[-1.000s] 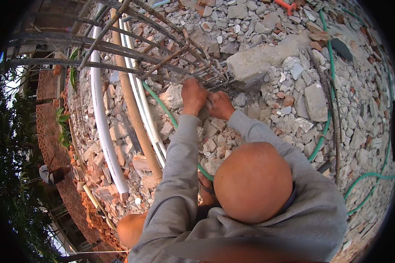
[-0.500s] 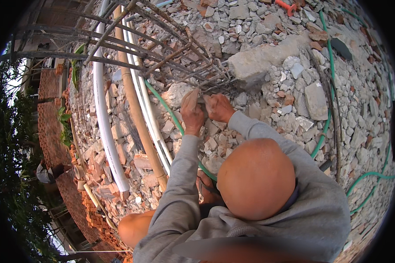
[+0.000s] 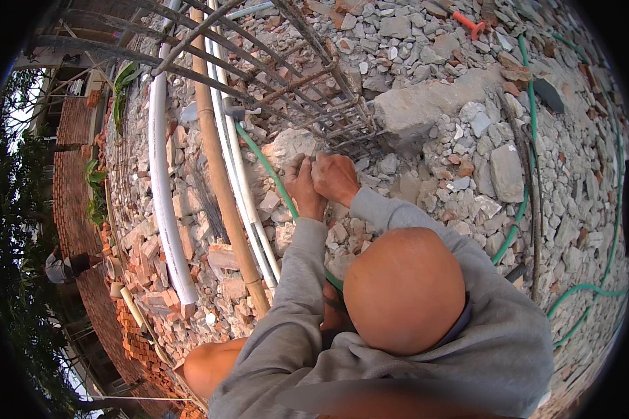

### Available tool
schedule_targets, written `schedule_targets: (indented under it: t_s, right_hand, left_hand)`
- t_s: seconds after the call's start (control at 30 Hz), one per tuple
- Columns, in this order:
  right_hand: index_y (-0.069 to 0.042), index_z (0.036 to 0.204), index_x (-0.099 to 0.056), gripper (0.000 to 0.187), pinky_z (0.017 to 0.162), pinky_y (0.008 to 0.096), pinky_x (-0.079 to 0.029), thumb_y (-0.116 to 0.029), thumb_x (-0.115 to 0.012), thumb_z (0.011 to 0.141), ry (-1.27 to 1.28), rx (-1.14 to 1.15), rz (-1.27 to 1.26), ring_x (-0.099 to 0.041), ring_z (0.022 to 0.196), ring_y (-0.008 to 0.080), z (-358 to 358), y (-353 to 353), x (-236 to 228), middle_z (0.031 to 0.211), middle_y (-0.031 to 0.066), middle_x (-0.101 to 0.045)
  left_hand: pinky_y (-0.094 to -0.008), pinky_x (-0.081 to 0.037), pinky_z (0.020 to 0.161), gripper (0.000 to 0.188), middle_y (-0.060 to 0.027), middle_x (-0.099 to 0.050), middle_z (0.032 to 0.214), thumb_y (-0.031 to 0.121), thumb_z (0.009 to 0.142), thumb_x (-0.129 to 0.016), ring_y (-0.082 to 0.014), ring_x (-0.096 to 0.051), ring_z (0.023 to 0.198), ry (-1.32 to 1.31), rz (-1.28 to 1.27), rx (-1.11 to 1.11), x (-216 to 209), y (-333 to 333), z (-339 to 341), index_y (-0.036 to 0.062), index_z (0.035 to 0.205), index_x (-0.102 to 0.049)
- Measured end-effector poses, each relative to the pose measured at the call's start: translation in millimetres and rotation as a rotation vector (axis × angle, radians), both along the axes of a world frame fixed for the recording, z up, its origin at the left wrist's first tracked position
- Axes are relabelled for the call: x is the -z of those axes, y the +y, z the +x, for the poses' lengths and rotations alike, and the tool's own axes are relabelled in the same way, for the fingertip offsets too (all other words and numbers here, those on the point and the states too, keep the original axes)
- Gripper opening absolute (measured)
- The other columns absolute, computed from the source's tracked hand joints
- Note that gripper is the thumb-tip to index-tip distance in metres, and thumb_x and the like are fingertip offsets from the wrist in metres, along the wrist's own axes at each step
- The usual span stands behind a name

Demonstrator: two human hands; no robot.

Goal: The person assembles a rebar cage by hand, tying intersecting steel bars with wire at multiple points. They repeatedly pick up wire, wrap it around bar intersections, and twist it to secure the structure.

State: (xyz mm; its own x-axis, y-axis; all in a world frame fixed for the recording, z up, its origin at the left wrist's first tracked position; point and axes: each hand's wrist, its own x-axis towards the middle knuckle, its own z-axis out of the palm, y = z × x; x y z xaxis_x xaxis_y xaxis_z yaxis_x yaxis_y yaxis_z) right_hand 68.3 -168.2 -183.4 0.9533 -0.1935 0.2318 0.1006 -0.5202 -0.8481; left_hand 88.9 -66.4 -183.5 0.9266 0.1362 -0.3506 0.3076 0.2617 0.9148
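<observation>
rebar cage, dark and rough, slants in from the upper left, its narrow end down among broken stones beside a long concrete block. just below that end, the left hand and right hand meet, touching, fingers curled inward; whether either grips something thin (a bit of wire would vanish at this size) cannot be told, nor whether they touch the bars. a pale stone sits just beyond the left fingers. farther left, a green hose, a bamboo pole and a thick white pipe lie over the rubble. the likeliest trouble, as a judgement: loose stones giving way could let the cage settle and pinch or scrape bare fingers, and a foot catching the hose could spoil balance.
</observation>
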Motion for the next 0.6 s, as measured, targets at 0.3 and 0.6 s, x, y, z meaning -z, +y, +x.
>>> schedule_targets:
  t_s: [0.3,0.6]
  right_hand:
    - [0.0,0.08,-0.066,0.016,0.072,0.0551,-0.056,-0.015,-0.072,0.078,0.068,-0.097,-0.224,-0.07,0.074,0.0454,1,-14,-24,0.077,0.0251,-0.069]
    - [-0.001,0.082,-0.066,0.013,0.072,0.0544,-0.055,-0.013,-0.069,0.081,0.019,-0.081,-0.455,-0.069,0.079,0.0453,-1,2,-27,0.083,0.0259,-0.069]
  left_hand:
    - [-0.0367,-0.054,0.091,0.024,-0.007,-0.068,0.113,0.015,0.104,-0.062,-0.0213,-0.066,0.101,0.042,-0.651,0.089,38,-39,-19,0.0075,0.127,-0.063]
    - [-0.0349,-0.053,0.084,0.018,-0.0054,-0.068,0.104,0.019,0.103,-0.065,-0.0178,-0.065,0.093,0.02,-1.009,0.096,57,-54,-4,0.0071,0.117,-0.067]
